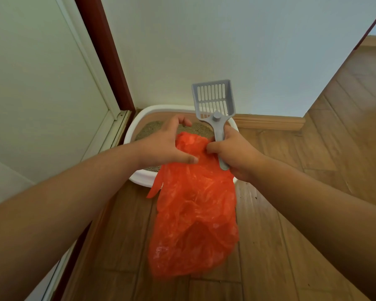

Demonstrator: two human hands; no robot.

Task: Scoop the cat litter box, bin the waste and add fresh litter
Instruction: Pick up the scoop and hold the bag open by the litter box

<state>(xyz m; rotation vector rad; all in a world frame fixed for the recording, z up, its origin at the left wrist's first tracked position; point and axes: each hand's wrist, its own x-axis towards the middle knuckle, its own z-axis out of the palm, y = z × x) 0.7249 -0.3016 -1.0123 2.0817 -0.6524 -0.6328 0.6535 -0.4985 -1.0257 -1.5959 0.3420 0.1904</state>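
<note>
The left hand [163, 144] pinches the orange bag [195, 213]; the right hand [234, 153] grasps the grey scoop [215, 105] and the bag, near the litter box [139, 120].

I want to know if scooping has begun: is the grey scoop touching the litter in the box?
Apart. In the head view the right hand holds the scoop upright by its handle, its slotted head raised against the wall, above the litter.
</note>
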